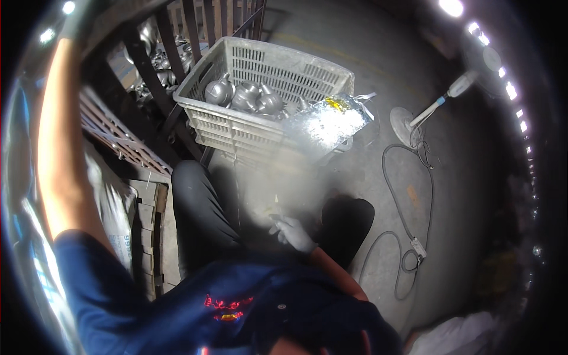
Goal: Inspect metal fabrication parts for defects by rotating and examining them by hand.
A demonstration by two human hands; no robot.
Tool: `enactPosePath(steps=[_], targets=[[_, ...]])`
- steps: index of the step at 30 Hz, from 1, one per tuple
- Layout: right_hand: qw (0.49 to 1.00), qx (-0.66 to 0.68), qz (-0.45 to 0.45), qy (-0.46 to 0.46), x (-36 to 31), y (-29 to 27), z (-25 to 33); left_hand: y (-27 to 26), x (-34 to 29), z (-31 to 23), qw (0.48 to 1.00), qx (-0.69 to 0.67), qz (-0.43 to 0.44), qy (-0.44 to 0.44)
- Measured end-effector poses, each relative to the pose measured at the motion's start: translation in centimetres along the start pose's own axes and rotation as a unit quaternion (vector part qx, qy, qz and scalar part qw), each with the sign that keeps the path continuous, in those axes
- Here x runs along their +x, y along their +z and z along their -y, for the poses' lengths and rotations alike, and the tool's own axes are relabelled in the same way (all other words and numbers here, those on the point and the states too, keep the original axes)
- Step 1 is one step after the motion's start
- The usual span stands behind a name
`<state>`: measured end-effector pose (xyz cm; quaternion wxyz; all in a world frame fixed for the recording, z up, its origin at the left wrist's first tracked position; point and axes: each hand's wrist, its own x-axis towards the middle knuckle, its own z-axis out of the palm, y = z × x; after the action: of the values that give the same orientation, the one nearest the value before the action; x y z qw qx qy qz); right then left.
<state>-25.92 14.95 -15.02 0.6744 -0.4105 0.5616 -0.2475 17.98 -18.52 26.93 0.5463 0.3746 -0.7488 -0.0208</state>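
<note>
My right hand (294, 233), in a pale glove, is low between my knees. Its fingers are bent together around a small dark thing (274, 217) too blurred to name. A hazy patch lies just beyond it. My left arm stretches far up along the left side, and only the dim gloved edge of my left hand (77, 22) shows beside the dark metal rack; its fingers are hidden. In front of my knees is a grey slatted plastic crate (216, 121) holding several rounded grey metal parts (248, 97). A shiny silver sheet or bag (331, 124) hangs over its right corner.
A dark barred rack (186, 23) with more metal parts (160, 68) stands at the far left. A white sack (109, 201) and wooden slats (148, 225) are by my left leg. To the right are a floor fan (435, 109) and a looped cable (393, 195).
</note>
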Motion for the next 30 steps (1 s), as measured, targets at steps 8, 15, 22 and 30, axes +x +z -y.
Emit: enactPosePath(steps=[8,15,22,30], targets=[[0.997,-0.029,0.004,-0.075,2.1,0.8,-1.1,26.3,-9.1,-7.4,0.954,-0.185,0.221,-0.084],[0.973,-0.129,0.005,-0.192,3.1,-0.5,-4.1,46.2,-14.8,-1.8,0.865,-0.101,0.46,-0.173],[0.985,-0.029,0.069,-0.156,5.4,1.3,-8.8,54.3,-18.7,0.8,0.808,-0.044,0.547,-0.215],[0.994,0.064,0.076,-0.052,3.9,0.2,-5.3,53.0,-18.6,0.9,0.836,-0.055,0.483,-0.254]])
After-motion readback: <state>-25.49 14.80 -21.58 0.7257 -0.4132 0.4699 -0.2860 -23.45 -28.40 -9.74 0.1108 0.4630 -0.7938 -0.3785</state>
